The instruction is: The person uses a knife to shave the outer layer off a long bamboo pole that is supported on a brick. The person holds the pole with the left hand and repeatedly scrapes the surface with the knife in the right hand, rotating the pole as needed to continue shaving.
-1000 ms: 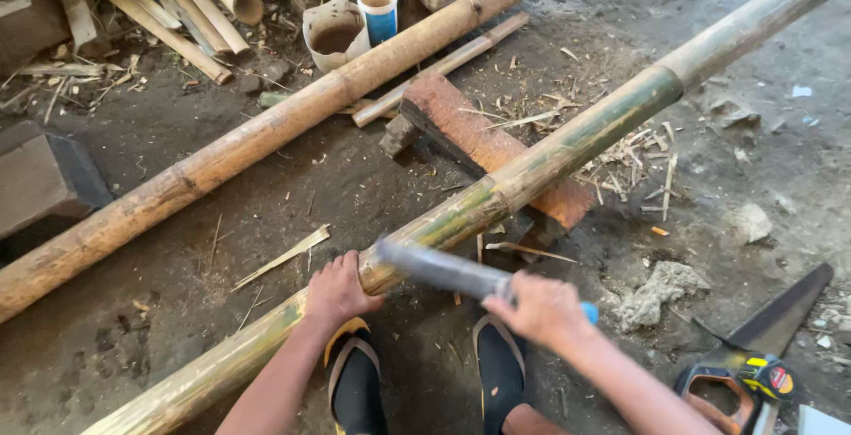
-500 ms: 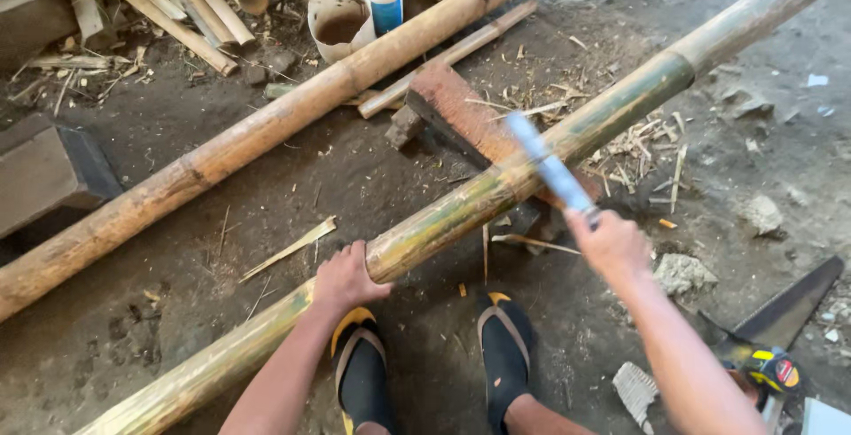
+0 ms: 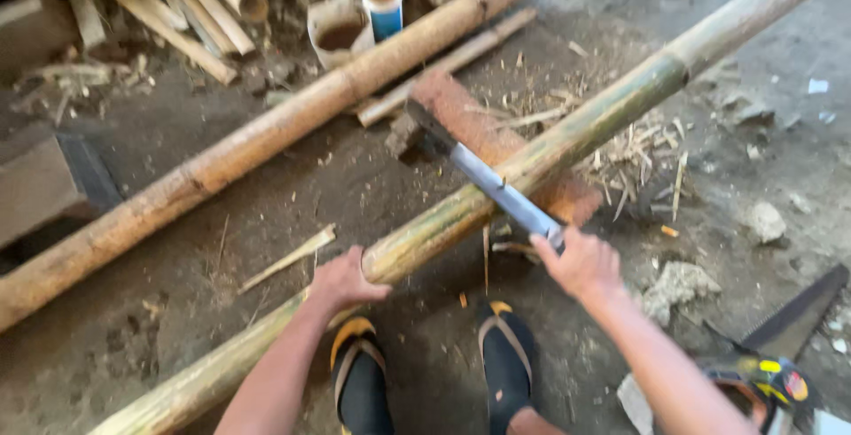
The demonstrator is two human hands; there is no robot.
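Observation:
A long greenish bamboo pole [image 3: 612, 116] runs diagonally from lower left to upper right, resting on a reddish wooden block [image 3: 483, 129]. My left hand [image 3: 344, 277] presses on the pole near its lower part. My right hand [image 3: 581, 262] grips the handle of a long machete [image 3: 483, 178], whose blade points up and left and lies across the pole. My two feet in black sandals with orange trim [image 3: 363, 373] stand just below the pole.
A second, browner bamboo pole [image 3: 266, 138] lies parallel further back. Cut bamboo pieces [image 3: 191, 9], a blue-and-white can [image 3: 384, 5] and cut containers sit at the top. A handsaw [image 3: 780, 355] lies at lower right, with stones [image 3: 678, 284] and splinters on the dirt floor.
My right hand swung the machete up from low over the pole, and now the blade has come down onto the pole. My left hand stays on the pole.

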